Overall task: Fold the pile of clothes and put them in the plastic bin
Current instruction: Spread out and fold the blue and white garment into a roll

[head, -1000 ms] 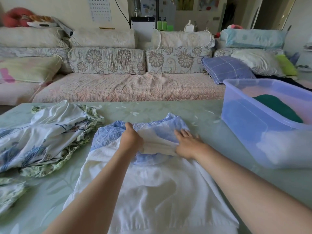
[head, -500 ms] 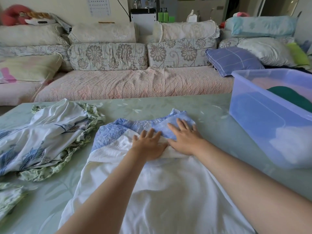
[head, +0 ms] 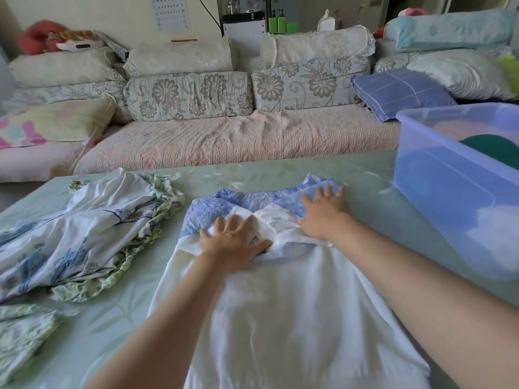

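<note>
Change: left hand [head: 233,242] and right hand [head: 323,216] now apart on dress [head: 280,318] top | fingers [head: 326,193] straight, pressing, gripping nothing | smoothing pre-fold; bin [head: 449,209] waits

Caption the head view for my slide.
Left hand and right hand press flat on a white-and-blue garment beside the plastic bin.

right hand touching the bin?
Apart. The head view shows a strip of bare table between the right hand and the bin; the hand lies flat on the garment, at its blue end.
</note>
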Tool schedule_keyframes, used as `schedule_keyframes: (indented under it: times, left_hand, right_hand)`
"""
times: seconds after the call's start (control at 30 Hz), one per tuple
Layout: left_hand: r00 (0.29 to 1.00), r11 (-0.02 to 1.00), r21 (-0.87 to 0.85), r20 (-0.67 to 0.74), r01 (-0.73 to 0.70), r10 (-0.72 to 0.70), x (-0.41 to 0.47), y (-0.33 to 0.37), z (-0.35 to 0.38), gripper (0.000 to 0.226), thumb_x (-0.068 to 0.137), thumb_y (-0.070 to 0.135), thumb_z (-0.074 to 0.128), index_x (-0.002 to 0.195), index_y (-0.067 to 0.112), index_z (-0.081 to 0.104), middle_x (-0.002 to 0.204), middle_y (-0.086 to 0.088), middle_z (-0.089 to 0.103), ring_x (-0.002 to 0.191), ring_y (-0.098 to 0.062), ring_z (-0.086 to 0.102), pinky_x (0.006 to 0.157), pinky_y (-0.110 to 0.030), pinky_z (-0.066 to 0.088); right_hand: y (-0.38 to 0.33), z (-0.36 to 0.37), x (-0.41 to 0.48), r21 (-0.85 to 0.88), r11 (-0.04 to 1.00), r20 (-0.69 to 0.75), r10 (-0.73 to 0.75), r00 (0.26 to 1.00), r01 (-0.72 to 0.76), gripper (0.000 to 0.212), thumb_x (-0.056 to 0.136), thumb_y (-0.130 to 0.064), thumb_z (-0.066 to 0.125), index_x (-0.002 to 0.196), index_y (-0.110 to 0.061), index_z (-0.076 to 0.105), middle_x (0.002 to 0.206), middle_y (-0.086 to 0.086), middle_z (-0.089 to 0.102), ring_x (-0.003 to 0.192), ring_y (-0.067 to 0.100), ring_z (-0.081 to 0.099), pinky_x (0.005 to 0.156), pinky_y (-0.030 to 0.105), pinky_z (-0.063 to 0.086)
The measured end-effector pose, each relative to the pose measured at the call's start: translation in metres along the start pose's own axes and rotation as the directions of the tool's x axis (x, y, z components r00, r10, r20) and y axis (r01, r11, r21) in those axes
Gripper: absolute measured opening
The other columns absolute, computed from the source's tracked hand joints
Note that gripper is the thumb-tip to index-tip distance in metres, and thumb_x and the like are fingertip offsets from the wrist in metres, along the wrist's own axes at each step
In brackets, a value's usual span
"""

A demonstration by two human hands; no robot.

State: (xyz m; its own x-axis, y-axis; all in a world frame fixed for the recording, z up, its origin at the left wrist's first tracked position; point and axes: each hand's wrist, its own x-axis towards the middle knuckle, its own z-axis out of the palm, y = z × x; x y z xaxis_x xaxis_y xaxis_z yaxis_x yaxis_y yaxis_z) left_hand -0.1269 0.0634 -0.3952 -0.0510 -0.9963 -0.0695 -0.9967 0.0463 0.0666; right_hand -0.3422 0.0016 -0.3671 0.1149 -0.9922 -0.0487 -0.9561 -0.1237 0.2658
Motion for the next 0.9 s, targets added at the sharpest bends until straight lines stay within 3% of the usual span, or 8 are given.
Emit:
schedule_keyframes:
  times: [0.1, 0.17, 0.27, 0.43, 0.63, 0.7, 0.77, 0.9]
  left_hand:
    - [0.998, 0.997, -0.038, 0.002, 0.064, -0.064, 0.003, 0.005, 0.002, 0.08, 0.078, 0.085, 0.026, 0.146, 0.048, 0.009, 0.161, 0.009, 0.008, 0.15, -0.029, -0.001, 0.111, -0.068, 0.005]
    - [0.998, 0.998, -0.041, 0.009, 0.057, -0.056, 0.003, 0.007, -0.002, 0.072, 0.083, 0.078, 0.031, 0.145, 0.047, 0.014, 0.161, 0.007, 0.01, 0.15, -0.029, 0.001, 0.112, -0.066, 0.005]
    - [0.999, 0.997, -0.071, -0.049, -0.02, 0.017, 0.002, 0.0, -0.001, 0.062, 0.084, 0.071, 0.026, 0.139, 0.045, 0.03, 0.155, 0.006, 0.024, 0.147, -0.029, 0.012, 0.111, -0.064, 0.008]
    - [0.992, 0.983, -0.171, -0.092, 0.068, -0.085, -0.005, -0.026, -0.009, 0.06, 0.095, 0.062, 0.029, 0.151, 0.041, 0.024, 0.16, 0.011, 0.019, 0.149, -0.016, 0.009, 0.115, -0.063, -0.002]
    - [0.967, 0.977, -0.13, 0.214, 0.168, -0.138, -0.023, -0.049, -0.011, 0.073, 0.091, 0.071, 0.032, 0.154, 0.044, 0.006, 0.164, 0.007, -0.01, 0.15, -0.025, -0.011, 0.12, -0.052, -0.003]
    - [0.966, 0.982, -0.109, 0.222, 0.156, -0.129, -0.021, -0.05, -0.025, 0.067, 0.093, 0.066, 0.032, 0.152, 0.036, 0.024, 0.164, -0.002, 0.008, 0.15, -0.028, 0.007, 0.118, -0.046, 0.012]
    - [0.964, 0.974, -0.1, 0.199, 0.202, -0.179, -0.016, -0.053, -0.042, 0.058, 0.098, 0.057, 0.029, 0.139, 0.021, 0.048, 0.151, -0.014, 0.038, 0.135, -0.031, 0.038, 0.106, -0.039, 0.032]
    - [0.935, 0.916, -0.185, 0.052, 0.355, -0.352, -0.011, -0.07, -0.052, 0.042, 0.101, 0.03, 0.038, 0.126, 0.002, 0.054, 0.129, -0.02, 0.056, 0.116, -0.035, 0.055, 0.089, -0.035, 0.044]
  right_hand:
    - [-0.04, -0.008, -0.019, 0.311, 0.941, -0.013, -0.134, 0.991, 0.132, 0.063, 0.099, -0.059, 0.025, 0.156, -0.035, 0.018, 0.165, 0.013, 0.01, 0.15, 0.034, 0.01, 0.114, 0.066, 0.01]
    - [-0.06, 0.0, -0.03, 0.43, 0.89, 0.038, -0.186, 0.982, 0.152, 0.061, 0.097, -0.064, 0.02, 0.155, -0.045, 0.01, 0.166, 0.006, 0.002, 0.152, 0.03, 0.002, 0.111, 0.072, 0.007]
    - [-0.059, 0.015, -0.028, 0.379, 0.913, 0.041, -0.177, 0.983, 0.148, 0.062, 0.095, -0.072, 0.011, 0.152, -0.052, -0.002, 0.167, -0.002, -0.01, 0.153, 0.023, -0.008, 0.108, 0.075, -0.001]
    - [-0.032, 0.017, -0.015, 0.343, 0.935, 0.084, -0.129, 0.988, 0.093, 0.066, 0.093, -0.076, 0.015, 0.153, -0.053, -0.004, 0.166, -0.003, -0.015, 0.153, 0.021, -0.011, 0.109, 0.076, 0.0]
    - [-0.039, 0.007, -0.008, 0.283, 0.95, 0.051, -0.151, 0.987, 0.131, 0.064, 0.1, -0.061, 0.024, 0.156, -0.046, -0.002, 0.167, 0.003, -0.013, 0.153, 0.026, -0.008, 0.113, 0.072, 0.002]
    - [-0.053, 0.002, -0.013, 0.354, 0.918, 0.037, -0.206, 0.978, 0.18, 0.062, 0.1, -0.048, 0.028, 0.156, -0.046, 0.001, 0.167, -0.001, -0.013, 0.154, 0.023, -0.009, 0.114, 0.07, 0.001]
    - [-0.07, 0.0, -0.021, 0.426, 0.88, 0.053, -0.259, 0.964, 0.212, 0.061, 0.098, -0.042, 0.028, 0.154, -0.052, 0.007, 0.167, -0.006, -0.011, 0.153, 0.018, -0.011, 0.114, 0.068, -0.003]
    - [-0.089, -0.004, -0.031, 0.432, 0.852, 0.012, -0.333, 0.943, 0.296, 0.053, 0.101, -0.036, 0.023, 0.152, -0.051, 0.02, 0.168, -0.005, -0.002, 0.153, 0.015, -0.005, 0.118, 0.059, -0.004]
